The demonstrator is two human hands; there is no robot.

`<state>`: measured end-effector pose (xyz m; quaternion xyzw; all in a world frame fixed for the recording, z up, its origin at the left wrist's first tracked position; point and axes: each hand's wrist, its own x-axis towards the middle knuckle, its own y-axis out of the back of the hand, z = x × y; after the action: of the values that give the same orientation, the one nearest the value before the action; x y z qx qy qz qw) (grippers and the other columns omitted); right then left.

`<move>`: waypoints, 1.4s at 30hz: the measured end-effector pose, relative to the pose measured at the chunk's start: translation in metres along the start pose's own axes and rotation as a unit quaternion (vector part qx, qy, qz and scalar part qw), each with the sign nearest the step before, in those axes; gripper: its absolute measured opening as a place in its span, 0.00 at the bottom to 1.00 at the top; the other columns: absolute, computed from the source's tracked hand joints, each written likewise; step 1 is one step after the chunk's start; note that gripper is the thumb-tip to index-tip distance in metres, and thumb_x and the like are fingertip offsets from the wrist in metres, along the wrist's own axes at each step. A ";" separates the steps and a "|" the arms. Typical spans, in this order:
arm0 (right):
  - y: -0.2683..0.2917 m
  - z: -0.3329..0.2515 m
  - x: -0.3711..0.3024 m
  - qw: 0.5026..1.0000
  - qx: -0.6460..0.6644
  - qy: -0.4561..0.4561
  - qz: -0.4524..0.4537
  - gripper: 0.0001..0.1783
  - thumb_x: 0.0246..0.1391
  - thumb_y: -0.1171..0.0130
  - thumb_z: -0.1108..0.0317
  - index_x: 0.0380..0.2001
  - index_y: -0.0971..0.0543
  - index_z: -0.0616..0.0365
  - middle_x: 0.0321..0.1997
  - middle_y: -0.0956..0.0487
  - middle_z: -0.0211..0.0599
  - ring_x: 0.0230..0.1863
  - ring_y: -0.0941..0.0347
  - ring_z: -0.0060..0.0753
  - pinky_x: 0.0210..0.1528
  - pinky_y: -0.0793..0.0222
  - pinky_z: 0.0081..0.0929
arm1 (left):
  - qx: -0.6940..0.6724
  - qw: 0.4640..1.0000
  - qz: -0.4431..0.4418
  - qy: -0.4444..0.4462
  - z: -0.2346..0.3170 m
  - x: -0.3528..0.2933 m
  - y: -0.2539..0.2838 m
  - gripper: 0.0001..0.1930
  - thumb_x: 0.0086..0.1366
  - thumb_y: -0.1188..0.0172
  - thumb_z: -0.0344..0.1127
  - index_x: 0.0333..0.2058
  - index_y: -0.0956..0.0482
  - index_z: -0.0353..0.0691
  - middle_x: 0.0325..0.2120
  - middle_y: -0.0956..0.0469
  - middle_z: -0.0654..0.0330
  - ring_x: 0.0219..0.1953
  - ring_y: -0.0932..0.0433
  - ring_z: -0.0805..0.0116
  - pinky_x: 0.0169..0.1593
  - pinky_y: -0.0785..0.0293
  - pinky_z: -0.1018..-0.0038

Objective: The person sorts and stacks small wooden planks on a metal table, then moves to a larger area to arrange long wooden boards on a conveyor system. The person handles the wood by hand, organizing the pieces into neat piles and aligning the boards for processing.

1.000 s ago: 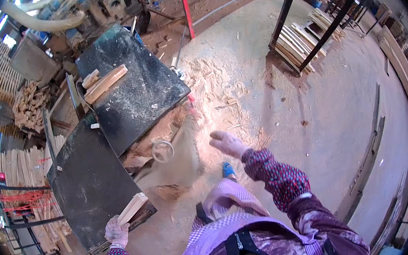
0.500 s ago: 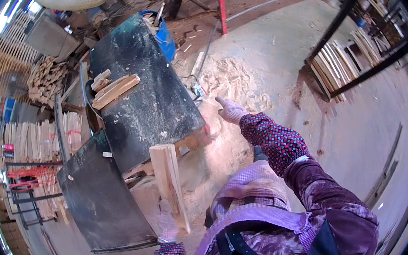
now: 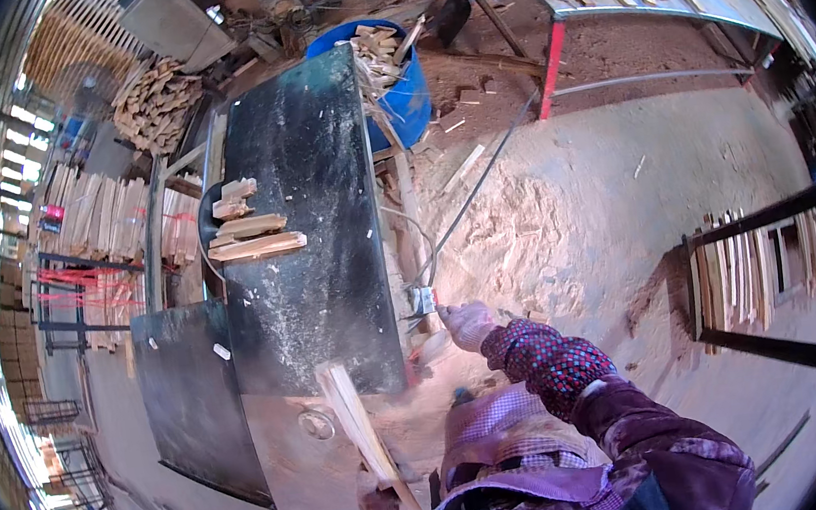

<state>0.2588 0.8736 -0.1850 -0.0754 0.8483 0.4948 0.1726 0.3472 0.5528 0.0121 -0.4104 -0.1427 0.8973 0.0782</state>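
Note:
My left hand [image 3: 378, 500], in a pale glove, is closed around the lower part of a wooden plank [image 3: 362, 421]. The plank tilts up and away from me, its top end close to the near edge of a dark machine table [image 3: 317, 296]. My right hand [image 3: 469, 326], also gloved, reaches forward with a finger stretched out to a small grey switch box [image 3: 422, 301] at the table's right side. The fingertip is at the box; whether it presses is too small to tell. Several short wood pieces [image 3: 258, 245] lie on the table's left part.
A blue barrel [image 3: 407, 109] of offcuts stands beyond the table. Sawdust [image 3: 516, 233] covers the floor on the right. A rack of wood strips [image 3: 743, 277] stands at the right, a red-legged bench [image 3: 553, 67] far right. A lower dark panel [image 3: 191, 380] adjoins the table's left.
The view has shifted. My right hand has come from pointing in the air to the switch box. My left hand now grips the plank, which has tilted from nearly upright.

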 end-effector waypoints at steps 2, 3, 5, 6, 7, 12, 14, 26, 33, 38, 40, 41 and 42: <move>0.017 0.011 0.011 0.997 -0.032 0.046 -0.048 0.18 0.55 0.48 0.66 0.48 0.19 0.55 0.43 0.15 0.43 0.44 0.18 0.50 0.45 0.25 0.47 | 0.008 1.000 -0.003 -0.023 -0.006 0.012 -0.022 0.30 0.51 0.34 0.44 0.50 0.28 0.33 0.33 0.22 0.57 0.31 0.19 0.64 0.33 0.18 0.69; 0.032 0.015 0.017 0.994 -0.045 0.049 -0.087 0.18 0.54 0.47 0.66 0.47 0.19 0.55 0.43 0.15 0.43 0.44 0.17 0.49 0.45 0.24 0.45 | 0.034 0.998 -0.002 -0.044 -0.009 0.021 -0.030 0.30 0.51 0.35 0.42 0.51 0.28 0.33 0.33 0.22 0.58 0.31 0.19 0.65 0.33 0.18 0.69; 0.076 0.003 0.008 0.992 0.018 0.038 -0.120 0.23 0.56 0.45 0.63 0.54 0.21 0.59 0.45 0.16 0.47 0.43 0.17 0.46 0.46 0.24 0.40 | 0.051 0.996 0.031 -0.067 -0.006 0.026 -0.056 0.29 0.52 0.36 0.40 0.52 0.28 0.33 0.33 0.22 0.59 0.32 0.19 0.66 0.35 0.19 0.70; 0.094 -0.001 -0.002 0.987 0.139 0.033 -0.073 0.24 0.58 0.46 0.62 0.56 0.23 0.60 0.45 0.16 0.45 0.44 0.18 0.42 0.46 0.24 0.38 | 0.050 0.995 0.047 -0.069 0.005 0.028 -0.078 0.29 0.52 0.36 0.40 0.53 0.27 0.33 0.34 0.21 0.59 0.33 0.20 0.66 0.35 0.20 0.70; 0.106 -0.008 -0.013 0.964 0.261 0.029 -0.029 0.25 0.61 0.46 0.60 0.58 0.26 0.60 0.45 0.17 0.43 0.45 0.19 0.38 0.46 0.24 0.37 | 0.164 0.978 0.041 -0.125 0.013 0.032 -0.087 0.30 0.52 0.33 0.41 0.52 0.27 0.32 0.35 0.20 0.57 0.34 0.19 0.66 0.37 0.20 0.69; 0.198 -0.036 -0.057 0.749 0.648 0.123 -0.067 0.39 0.61 0.42 0.54 0.68 0.39 0.65 0.44 0.17 0.39 0.41 0.19 0.32 0.45 0.23 0.30 | 0.435 0.846 0.042 -0.306 0.035 0.053 -0.120 0.33 0.48 0.26 0.46 0.51 0.25 0.33 0.37 0.17 0.51 0.37 0.17 0.59 0.41 0.20 0.66; 0.214 -0.034 -0.059 0.743 0.642 0.106 -0.154 0.40 0.61 0.41 0.55 0.69 0.41 0.64 0.42 0.18 0.33 0.41 0.21 0.26 0.44 0.24 0.26 | 0.444 0.837 0.041 -0.316 0.044 0.059 -0.133 0.35 0.46 0.24 0.47 0.50 0.24 0.34 0.36 0.17 0.49 0.38 0.16 0.55 0.42 0.20 0.64; 0.249 -0.021 -0.041 0.818 0.535 0.210 0.000 0.38 0.53 0.34 0.73 0.66 0.35 0.62 0.65 0.28 0.42 0.60 0.29 0.31 0.60 0.29 0.32 | 0.456 0.787 0.070 -0.410 0.078 0.088 -0.141 0.30 0.42 0.22 0.40 0.43 0.22 0.32 0.34 0.17 0.53 0.36 0.17 0.61 0.41 0.20 0.66; 0.287 -0.045 -0.042 0.981 0.010 0.182 -0.065 0.31 0.45 0.31 0.53 0.55 0.23 0.43 0.42 0.18 0.46 0.44 0.20 0.53 0.47 0.25 0.43 | 0.598 0.654 0.087 -0.455 0.075 0.130 -0.080 0.32 0.42 0.26 0.52 0.46 0.20 0.45 0.41 0.19 0.54 0.41 0.19 0.49 0.46 0.24 0.56; 0.260 -0.047 -0.038 0.964 0.109 0.211 -0.123 0.22 0.43 0.29 0.58 0.44 0.17 0.51 0.38 0.17 0.46 0.40 0.19 0.47 0.43 0.24 0.37 | 0.658 0.520 0.087 -0.538 0.096 0.093 -0.076 0.31 0.43 0.27 0.49 0.48 0.21 0.49 0.45 0.20 0.57 0.50 0.23 0.54 0.56 0.30 0.58; 0.230 -0.024 -0.024 0.942 0.152 0.296 -0.039 0.21 0.45 0.28 0.53 0.41 0.17 0.52 0.34 0.18 0.46 0.37 0.20 0.48 0.38 0.25 0.37 | 0.598 0.537 0.137 -0.579 0.107 0.071 -0.081 0.29 0.41 0.26 0.47 0.45 0.22 0.47 0.43 0.21 0.58 0.51 0.24 0.54 0.57 0.29 0.57; 0.226 -0.025 -0.024 0.954 0.127 0.270 0.006 0.21 0.48 0.30 0.52 0.42 0.17 0.52 0.36 0.17 0.46 0.38 0.19 0.48 0.39 0.24 0.36 | 0.562 0.545 0.211 -0.585 0.106 0.057 -0.084 0.29 0.40 0.25 0.45 0.43 0.22 0.46 0.43 0.21 0.59 0.50 0.24 0.54 0.58 0.29 0.56; 0.231 -0.043 -0.026 0.966 0.160 0.189 -0.075 0.21 0.50 0.32 0.52 0.44 0.18 0.52 0.37 0.16 0.46 0.39 0.19 0.49 0.41 0.24 0.38 | 0.528 0.537 0.292 -0.590 0.103 0.037 -0.082 0.28 0.39 0.24 0.42 0.42 0.23 0.45 0.42 0.21 0.59 0.49 0.23 0.54 0.59 0.29 0.56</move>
<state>0.2042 0.9510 0.0318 -0.2025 0.9257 0.3147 0.0554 0.2468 0.6201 0.0756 0.3084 0.4708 0.8220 -0.0871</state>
